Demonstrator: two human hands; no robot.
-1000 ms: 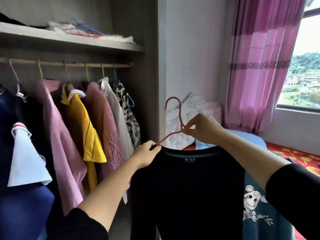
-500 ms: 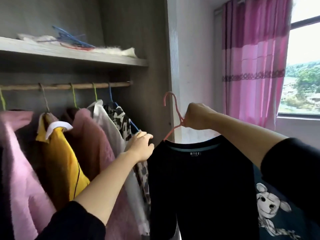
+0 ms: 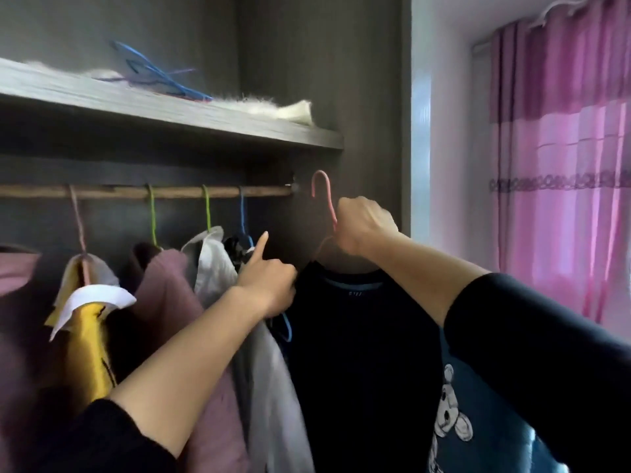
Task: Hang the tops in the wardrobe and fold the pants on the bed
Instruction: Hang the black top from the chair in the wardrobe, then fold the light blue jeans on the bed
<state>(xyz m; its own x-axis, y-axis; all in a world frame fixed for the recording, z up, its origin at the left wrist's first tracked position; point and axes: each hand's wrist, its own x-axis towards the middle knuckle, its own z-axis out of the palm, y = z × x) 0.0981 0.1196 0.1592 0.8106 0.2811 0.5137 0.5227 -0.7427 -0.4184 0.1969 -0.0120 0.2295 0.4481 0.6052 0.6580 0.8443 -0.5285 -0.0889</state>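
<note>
The right hand [image 3: 363,227] gripped the thin pink wire hanger [image 3: 325,199], holding the black long-sleeved top [image 3: 358,336] up beside the end of the wooden rod [image 3: 136,192]. The left hand [image 3: 269,285] had its fingers curled by the top's shoulder, and what they held was unclear.

Daylight enters from the right of the right hand [image 3: 363,227], filtered through the pink curtain [image 3: 560,199], which glows and washes out to near white in its lower band. The wall strip [image 3: 421,131] just right of that hand is bright and slightly blown out. Left of the left hand [image 3: 269,285] the wardrobe [image 3: 290,80] is dim, with heavy shadow under the shelf [image 3: 170,112]. The black top [image 3: 358,353] below both hands is so dark that its folds barely read. Motion blur smears the clothes far left of the left hand and softens the pink hanger [image 3: 324,199] above the right hand. The wide lens tilts the shelf toward the frame edge.
</note>
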